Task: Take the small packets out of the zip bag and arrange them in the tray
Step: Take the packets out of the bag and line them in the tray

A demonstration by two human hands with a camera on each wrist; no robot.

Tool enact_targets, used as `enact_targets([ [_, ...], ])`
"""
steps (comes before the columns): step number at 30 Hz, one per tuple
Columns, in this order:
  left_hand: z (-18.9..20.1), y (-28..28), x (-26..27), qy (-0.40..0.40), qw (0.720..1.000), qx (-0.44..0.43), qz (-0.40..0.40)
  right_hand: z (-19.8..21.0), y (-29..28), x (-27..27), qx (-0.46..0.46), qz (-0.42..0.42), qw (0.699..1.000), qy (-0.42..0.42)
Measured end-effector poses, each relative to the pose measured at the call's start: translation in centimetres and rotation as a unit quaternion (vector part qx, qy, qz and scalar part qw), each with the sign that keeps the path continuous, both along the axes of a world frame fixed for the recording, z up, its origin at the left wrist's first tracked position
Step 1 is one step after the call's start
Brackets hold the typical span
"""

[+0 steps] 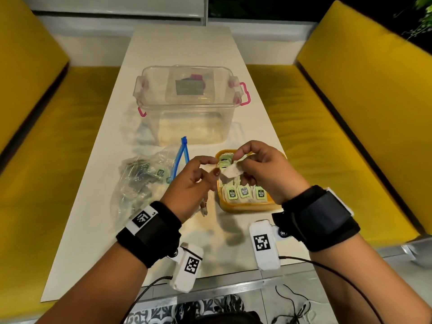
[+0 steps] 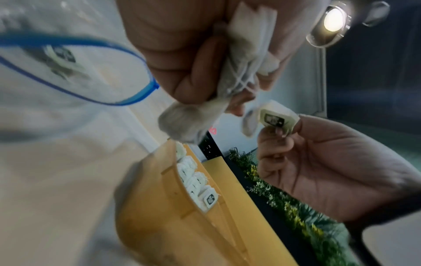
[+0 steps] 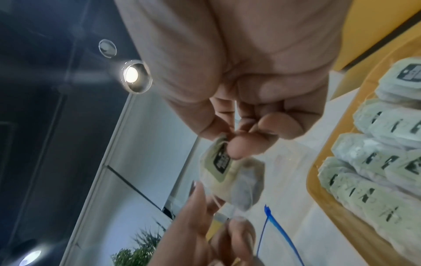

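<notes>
My right hand pinches one small tea-bag packet by its tag, just above the yellow tray. In the right wrist view the thumb and finger pinch that packet. My left hand, close beside it, grips a bunch of packets in its palm, their ends hanging below the hand. Several packets with green tags stand in rows in the tray. The clear zip bag with a blue zip lies open left of the tray and holds more packets.
A clear plastic box with pink latches stands behind the bag and tray on the white table. Yellow cushioned benches flank the table. Cables trail from both wristbands over the table's near edge.
</notes>
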State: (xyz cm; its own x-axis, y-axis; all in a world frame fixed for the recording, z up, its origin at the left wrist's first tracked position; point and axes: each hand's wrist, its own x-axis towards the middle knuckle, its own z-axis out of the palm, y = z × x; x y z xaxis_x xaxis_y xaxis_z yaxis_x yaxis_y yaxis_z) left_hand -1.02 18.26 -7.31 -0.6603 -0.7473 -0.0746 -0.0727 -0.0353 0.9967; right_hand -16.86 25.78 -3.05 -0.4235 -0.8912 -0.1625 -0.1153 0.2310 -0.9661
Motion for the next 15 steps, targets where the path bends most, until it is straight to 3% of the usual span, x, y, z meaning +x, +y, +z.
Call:
enact_targets([
  [3,-0.2,0.3,0.0,-0.004,0.999,-0.013,-0.042,0.1,0.1,-0.6,0.001,-0.008,0.997,-0.071],
  [6,-0.5,0.5,-0.7,-0.038,0.997,-0.062,-0.025,0.3,0.2,-0.9,0.003,0.002,0.993,-0.120],
  [15,-0.5,0.2,-2.7,-0.026,0.994,-0.102,-0.021,-0.2,0.7,-2.6,0.017,-0.023,0.990,-0.135],
])
